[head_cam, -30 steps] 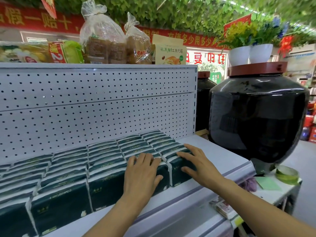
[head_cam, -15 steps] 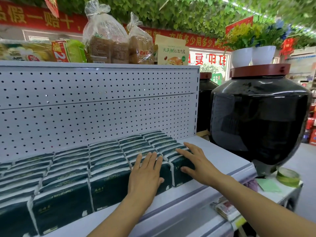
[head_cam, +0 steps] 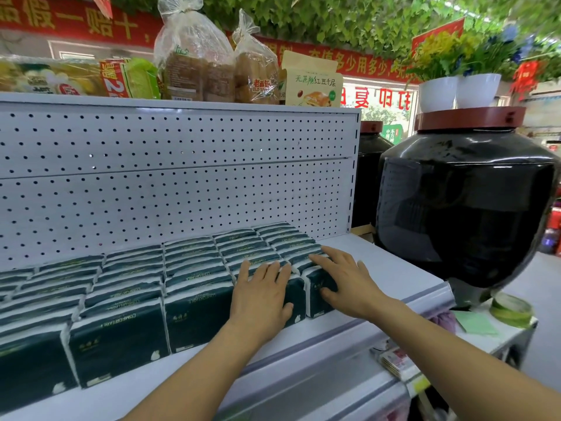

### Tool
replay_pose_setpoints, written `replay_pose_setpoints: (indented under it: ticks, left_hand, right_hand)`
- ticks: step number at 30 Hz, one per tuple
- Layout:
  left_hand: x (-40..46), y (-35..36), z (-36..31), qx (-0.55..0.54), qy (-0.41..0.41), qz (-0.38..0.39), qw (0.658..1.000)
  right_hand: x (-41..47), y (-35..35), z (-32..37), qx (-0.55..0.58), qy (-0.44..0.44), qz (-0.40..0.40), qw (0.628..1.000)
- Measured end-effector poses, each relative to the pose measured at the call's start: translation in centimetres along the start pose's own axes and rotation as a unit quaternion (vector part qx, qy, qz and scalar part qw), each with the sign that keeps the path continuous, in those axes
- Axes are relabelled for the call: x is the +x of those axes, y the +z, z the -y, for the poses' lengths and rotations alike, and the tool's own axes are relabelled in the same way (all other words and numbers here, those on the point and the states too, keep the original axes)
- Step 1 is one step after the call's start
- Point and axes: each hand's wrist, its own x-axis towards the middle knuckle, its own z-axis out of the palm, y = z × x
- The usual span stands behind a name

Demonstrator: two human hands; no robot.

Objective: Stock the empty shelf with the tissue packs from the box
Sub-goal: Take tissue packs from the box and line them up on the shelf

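On the white shelf (head_cam: pixel 391 268), dark green tissue packs (head_cam: pixel 188 287) stand in tight rows running from the left edge to just right of centre, backs toward the pegboard panel (head_cam: pixel 182 183). Left hand (head_cam: pixel 261 296) lies flat on the top and front of a near-row pack, fingers straight and together. Right hand (head_cam: pixel 349 281) rests on the rightmost stack, fingers spread over its top, thumb against its right side; nothing is gripped. Far right, a large black jar (head_cam: pixel 464 214) sits beside the shelf. Bagged bread (head_cam: pixel 194 56) sits on the top ledge. The box is out of view.
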Motion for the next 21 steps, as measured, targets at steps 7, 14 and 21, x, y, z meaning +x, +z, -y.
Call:
replay_pose_setpoints:
  ticks: [7,14,21]
  left_hand:
    - [-1.3,-1.2,0.0,0.005,-0.043,-0.021,0.999]
    - [-5.6,-2.4,1.2,-0.017,-0.067,-0.186,0.98]
    - [-12.5,-3.2,3.7,0.003,-0.055,-0.252,0.966]
  right_hand:
    - [-2.0,-0.7,1.9,0.002,-0.028,-0.077,0.997]
    - [-4.8,-0.6,4.1,0.049,-0.093,-0.252,0.962]
    - [-8.0,0.5,9.3,0.041,-0.158,-0.289,0.943]
